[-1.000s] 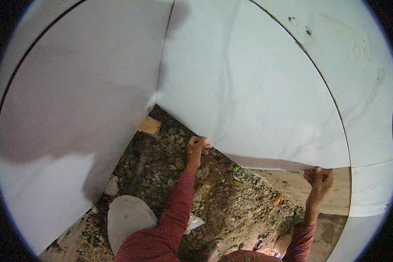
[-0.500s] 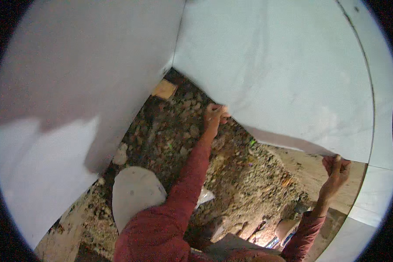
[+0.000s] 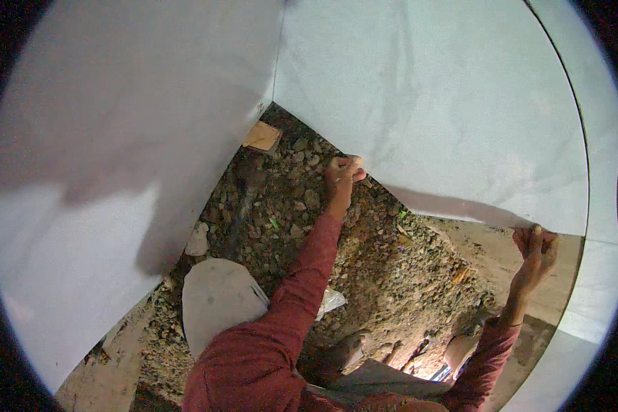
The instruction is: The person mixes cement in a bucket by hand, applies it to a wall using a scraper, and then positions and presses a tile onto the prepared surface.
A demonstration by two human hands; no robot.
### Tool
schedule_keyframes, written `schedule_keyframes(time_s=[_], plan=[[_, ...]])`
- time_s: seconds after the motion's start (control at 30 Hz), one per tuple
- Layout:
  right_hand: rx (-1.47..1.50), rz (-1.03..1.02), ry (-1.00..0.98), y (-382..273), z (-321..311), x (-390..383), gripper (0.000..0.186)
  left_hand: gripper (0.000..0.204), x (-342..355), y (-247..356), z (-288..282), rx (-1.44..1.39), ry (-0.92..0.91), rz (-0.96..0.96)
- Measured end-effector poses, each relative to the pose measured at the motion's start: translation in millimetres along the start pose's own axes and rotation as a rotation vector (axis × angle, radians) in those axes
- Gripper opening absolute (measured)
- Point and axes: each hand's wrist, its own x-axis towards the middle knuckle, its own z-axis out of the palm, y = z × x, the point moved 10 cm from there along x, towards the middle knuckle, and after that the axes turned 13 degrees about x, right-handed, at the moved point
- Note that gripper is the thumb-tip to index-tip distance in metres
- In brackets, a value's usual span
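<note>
A white sheet [image 3: 446, 117] that looks like cloth hangs in front of me, its lower edge slanting down from a corner toward the right. Near the middle of that edge, my left hand [image 3: 345, 177] pinches the hem between thumb and bent fingers. Farther right and lower, my right hand [image 3: 537, 254] grips the same hem close to a dark seam line, its thumb on the near face. Between the hands the edge sags slightly, with a shadow band along it. Both my arms wear dark red sleeves.
Another white sheet [image 3: 117, 130] fills the left side, meeting the first at a corner. Stony ground [image 3: 281, 206] lies below, with a tan block [image 3: 262, 136] near that corner. A pale rounded shape [image 3: 220, 302] sits left of my left arm, and crumpled clear plastic [image 3: 332, 302] right of it.
Both hands still grip the hem. My right hand and its stretch of hem sit slightly higher and farther right in view; my left hand has shifted a little right.
</note>
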Motion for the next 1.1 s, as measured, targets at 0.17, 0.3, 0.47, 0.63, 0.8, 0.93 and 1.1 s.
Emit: schedule_keyframes(time_s=[0.17,0.3,0.47,0.63,0.8,0.93,1.1], plan=[[0.02,-0.004,-0.024,-1.5,0.0,-0.5,0.02,0.035,6.3,-10.4,3.8,0.009,-0.101,0.055],[0.051,0.017,0.026,-5.3,-1.3,-4.6,0.018,0.039,1.6,1.1,-6.9,0.072,-0.067,0.202],[0.011,0.059,0.052,-9.6,1.1,0.7,0.02,0.038,-0.8,3.2,-6.5,0.047,-0.075,0.035],[0.062,0.076,-0.01,-6.1,8.2,2.7,0.025,0.034,-6.0,4.9,-6.3,0.05,-0.066,0.073],[0.037,0.036,-0.034,-2.8,8.8,-4.2,0.025,0.03,10.9,-0.7,-13.2,0.061,-0.147,0.096],[0.022,0.002,-0.043,-9.7,14.5,-11.3,0.037,0.029,5.2,13.2,11.5,-0.081,-0.527,0.23],[0.033,-0.101,-0.059,-37.9,22.4,-16.6,0.05,0.03,7.2,-6.2,-15.8,0.025,-0.169,0.073]])
